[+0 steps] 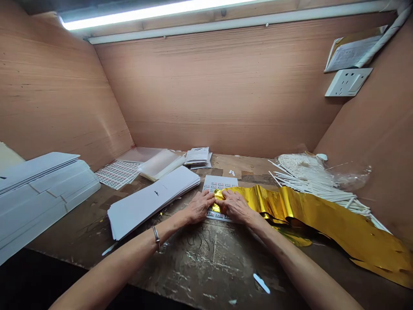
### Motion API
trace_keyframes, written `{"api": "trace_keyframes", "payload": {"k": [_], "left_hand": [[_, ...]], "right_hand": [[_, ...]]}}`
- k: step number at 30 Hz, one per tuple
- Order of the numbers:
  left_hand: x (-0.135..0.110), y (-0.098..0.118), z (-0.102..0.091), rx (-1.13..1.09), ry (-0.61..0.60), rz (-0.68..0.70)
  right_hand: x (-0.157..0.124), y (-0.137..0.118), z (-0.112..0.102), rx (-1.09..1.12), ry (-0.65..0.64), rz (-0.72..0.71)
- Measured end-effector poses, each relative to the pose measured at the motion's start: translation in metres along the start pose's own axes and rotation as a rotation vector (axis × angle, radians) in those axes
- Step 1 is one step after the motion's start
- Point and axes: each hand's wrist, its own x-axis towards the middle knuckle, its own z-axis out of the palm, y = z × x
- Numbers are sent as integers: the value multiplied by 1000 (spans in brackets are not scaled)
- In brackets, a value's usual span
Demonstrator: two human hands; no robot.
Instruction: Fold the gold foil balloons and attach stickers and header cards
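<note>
A long strip of shiny gold foil (306, 206) runs from the middle of the table to the right edge. Its left end lies over a white sticker sheet (220, 181) with rows of small printed labels. My left hand (200, 206) pinches the end of the foil, fingers pressed together above the sheet. Close beside it, my right hand (235, 204) has its fingers closed on the same foil, a little further right. The fingertips of both hands almost meet. What lies under my fingers is partly hidden.
White card sheets (151, 202) lie stacked left of my hands, with larger folded white boxes (48, 193) further left. Behind are clear plastic sleeves (161, 164), printed label sheets (118, 174) and leaflets (198, 156). White sticks (322, 181) are piled right. A small white piece (261, 283) lies in front.
</note>
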Motion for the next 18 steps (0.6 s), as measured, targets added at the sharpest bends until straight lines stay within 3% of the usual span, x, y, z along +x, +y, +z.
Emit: {"api": "trace_keyframes", "payload": {"k": [6,10,14,18], "left_hand": [[-1,-16,2,-87,31,35],[4,-23,9,-164,84,-29],[13,-24,11,-275,138,-63],[21,-21,6,-331,144,-123]], "right_hand": [[1,2,-4,147,-45,46],[-3,0,-2,187,-11,70],[-2,-8,4,256,126,140],[5,-11,10,500,272,253]]}}
